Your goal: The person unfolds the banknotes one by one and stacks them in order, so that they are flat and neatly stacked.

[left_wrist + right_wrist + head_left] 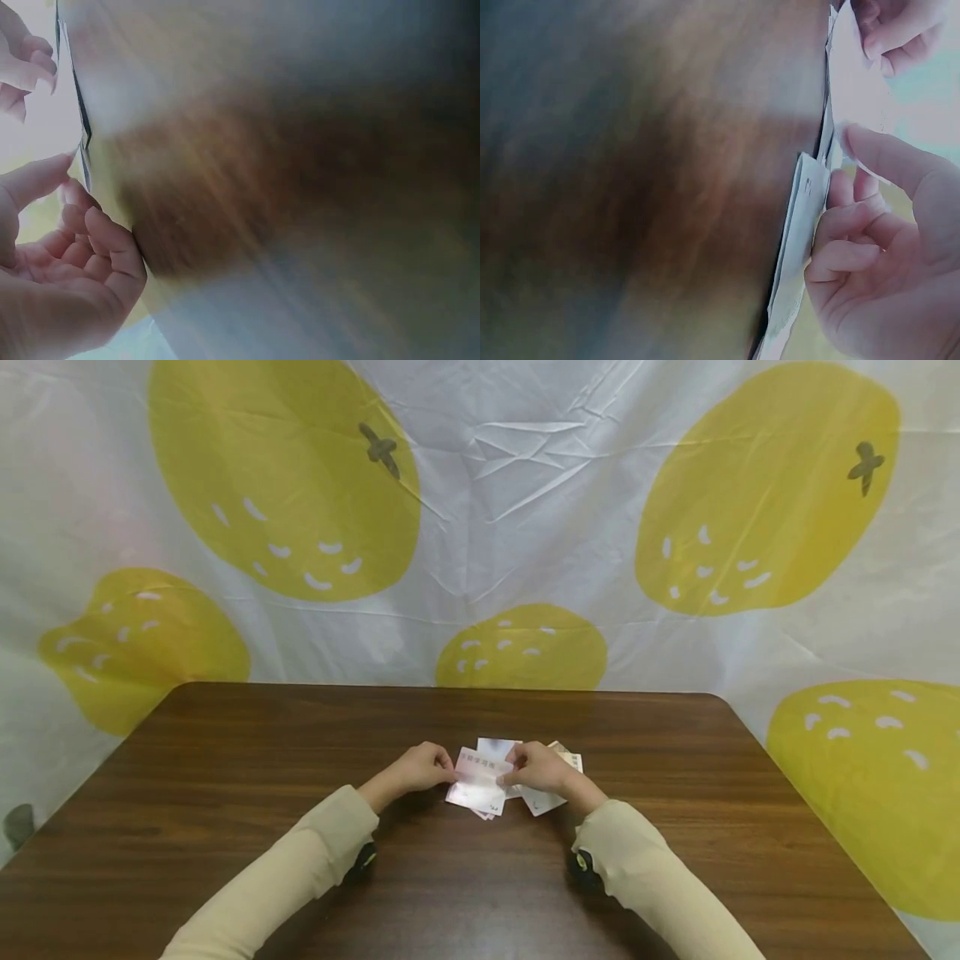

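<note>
A pinkish printed paper slip [478,785], with dark characters near its top edge, is held between the two hands above the middle of the table. My left hand [420,767] pinches its left edge between thumb and fingertips. On the opposite edge, my right hand [542,768] pinches the slip, the thumb [881,154] lying on its face in the right wrist view. Behind it shows a whitish-blue slip [495,747]. More pale slips [799,225] lie overlapped under the right hand, and a yellowish corner [573,760] sticks out at its right.
The brown wooden table [225,777] extends around the hands, its far edge against a white cloth [525,527] printed with yellow fruit. Dark wrist devices [585,864] sit under both cuffs. A small dark object [18,825] is at the far left.
</note>
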### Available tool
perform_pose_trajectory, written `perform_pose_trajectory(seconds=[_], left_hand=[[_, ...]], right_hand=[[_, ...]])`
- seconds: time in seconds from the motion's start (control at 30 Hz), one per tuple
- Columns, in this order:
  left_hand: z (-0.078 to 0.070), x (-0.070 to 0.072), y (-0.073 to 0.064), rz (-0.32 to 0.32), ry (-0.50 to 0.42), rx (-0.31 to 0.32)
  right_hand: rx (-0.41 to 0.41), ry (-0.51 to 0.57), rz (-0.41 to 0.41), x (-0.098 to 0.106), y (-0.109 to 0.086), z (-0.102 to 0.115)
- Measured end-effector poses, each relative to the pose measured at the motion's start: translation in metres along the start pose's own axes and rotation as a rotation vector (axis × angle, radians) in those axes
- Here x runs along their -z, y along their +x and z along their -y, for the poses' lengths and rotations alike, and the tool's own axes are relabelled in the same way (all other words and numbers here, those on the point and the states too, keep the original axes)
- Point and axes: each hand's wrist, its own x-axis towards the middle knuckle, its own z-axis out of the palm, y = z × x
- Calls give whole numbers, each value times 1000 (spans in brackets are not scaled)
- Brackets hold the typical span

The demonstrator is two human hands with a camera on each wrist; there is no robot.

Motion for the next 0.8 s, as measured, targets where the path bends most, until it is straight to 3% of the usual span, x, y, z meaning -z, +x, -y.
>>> perform_pose_trajectory(seconds=[0.3, 0.43, 0.57, 0.8], left_hand=[[2, 4, -3, 42, -250, 7], [1, 6, -5, 32, -356, -15], [0, 6, -6, 9, -412, -33], [-5, 4, -10, -15, -433, 7]], right_hand=[[-31, 165, -25, 8, -5, 7], [-29, 271, -18, 12, -7, 6], [-43, 369, 5, 14, -10, 3], [-111, 471, 31, 20, -17, 2]])
